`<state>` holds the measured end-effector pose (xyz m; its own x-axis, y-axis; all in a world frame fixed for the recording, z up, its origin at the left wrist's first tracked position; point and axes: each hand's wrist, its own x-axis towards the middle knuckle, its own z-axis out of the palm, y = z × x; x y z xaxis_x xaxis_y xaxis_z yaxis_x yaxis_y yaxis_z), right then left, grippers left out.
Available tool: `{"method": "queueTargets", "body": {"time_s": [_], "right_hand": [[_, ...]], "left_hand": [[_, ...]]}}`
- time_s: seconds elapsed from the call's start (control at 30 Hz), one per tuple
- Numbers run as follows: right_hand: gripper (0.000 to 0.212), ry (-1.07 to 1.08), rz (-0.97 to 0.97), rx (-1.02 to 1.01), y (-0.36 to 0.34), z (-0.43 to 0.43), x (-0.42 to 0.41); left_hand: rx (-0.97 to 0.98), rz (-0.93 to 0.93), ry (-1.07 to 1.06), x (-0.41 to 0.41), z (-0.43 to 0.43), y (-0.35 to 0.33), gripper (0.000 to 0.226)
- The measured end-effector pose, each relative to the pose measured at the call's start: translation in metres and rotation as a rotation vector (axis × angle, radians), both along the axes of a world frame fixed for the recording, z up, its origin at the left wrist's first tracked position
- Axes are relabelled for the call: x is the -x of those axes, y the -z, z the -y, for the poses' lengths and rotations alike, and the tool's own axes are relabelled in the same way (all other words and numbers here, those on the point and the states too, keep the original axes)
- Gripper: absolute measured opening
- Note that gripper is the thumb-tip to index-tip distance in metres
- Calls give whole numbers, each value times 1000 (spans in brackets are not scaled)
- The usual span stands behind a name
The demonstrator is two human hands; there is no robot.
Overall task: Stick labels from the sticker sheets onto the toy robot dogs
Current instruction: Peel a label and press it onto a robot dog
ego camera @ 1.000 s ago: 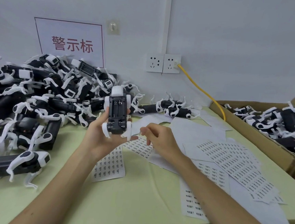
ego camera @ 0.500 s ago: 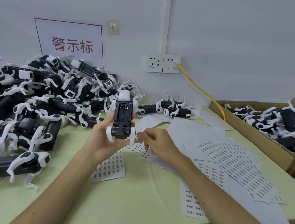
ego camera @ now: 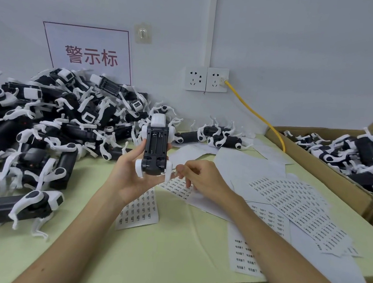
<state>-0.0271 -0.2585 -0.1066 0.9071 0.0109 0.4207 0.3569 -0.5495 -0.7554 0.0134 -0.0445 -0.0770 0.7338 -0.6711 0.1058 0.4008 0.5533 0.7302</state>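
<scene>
My left hand (ego camera: 128,177) grips a black and white toy robot dog (ego camera: 155,147) upright, belly toward me, its open battery bay showing. Just right of the dog's lower white leg, my right hand (ego camera: 202,176) has its fingers curled and its thumb and forefinger pinched together on what looks like a tiny label, too small to make out. Below my hands lies a sticker sheet (ego camera: 140,209). More label sheets (ego camera: 293,202) are spread to the right, and one sheet (ego camera: 245,257) sits under my right forearm.
A big pile of toy dogs (ego camera: 54,125) fills the table's left side, and two more dogs (ego camera: 215,139) lie by the wall. A cardboard box (ego camera: 310,161) at the right holds several dogs (ego camera: 360,156). A yellow cable (ego camera: 255,113) runs from the wall sockets (ego camera: 205,78).
My left hand has shifted the dog to the right and a little lower. My right hand has closed in on the dog's lower leg with its fingers pinched.
</scene>
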Motion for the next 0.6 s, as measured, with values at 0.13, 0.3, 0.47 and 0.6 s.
{"method": "queueTargets", "body": {"time_s": [0.13,0.3,0.47,0.6], "right_hand": [[68,15,-7,28,1,2,-1],[75,31,-8,64,2,3,-3],[75,45,-21,89,2,4,-3],[53,55,-53,70,1,3,-2]], "left_hand": [[-21,12,-4,-2,-1,1,54],[-20,-12,-34,-2,-1,-1,60],[-10,1,-45,-3,-2,0,69],[25,-2,-55,-3,-3,0,57]]}}
